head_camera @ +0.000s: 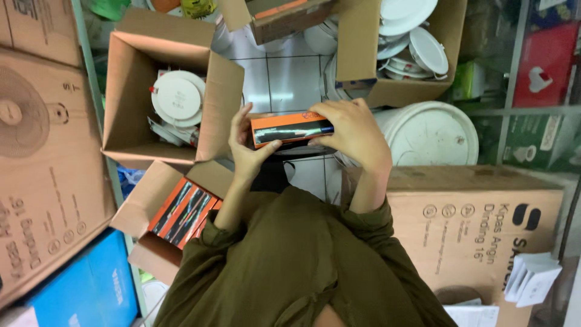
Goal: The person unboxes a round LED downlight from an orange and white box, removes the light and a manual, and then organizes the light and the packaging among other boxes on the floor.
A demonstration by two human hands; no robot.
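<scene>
My two hands hold a small oblong orange-and-black box (292, 128) level in front of me. My left hand (248, 151) grips its left end, thumb on the front face. My right hand (357, 134) covers its right end from above. Both arms wear olive-green sleeves. Below and to the left, an open carton (140, 212) holds several more orange-and-black boxes (183, 213) packed side by side.
An open carton (124, 91) of round white light fittings (177, 99) stands at upper left. Another carton of round fittings (451, 36) is at upper right, above a white bucket (433, 134). Large fan cartons flank me left (42, 157) and right (484, 224). White tiled floor (284, 79) shows between.
</scene>
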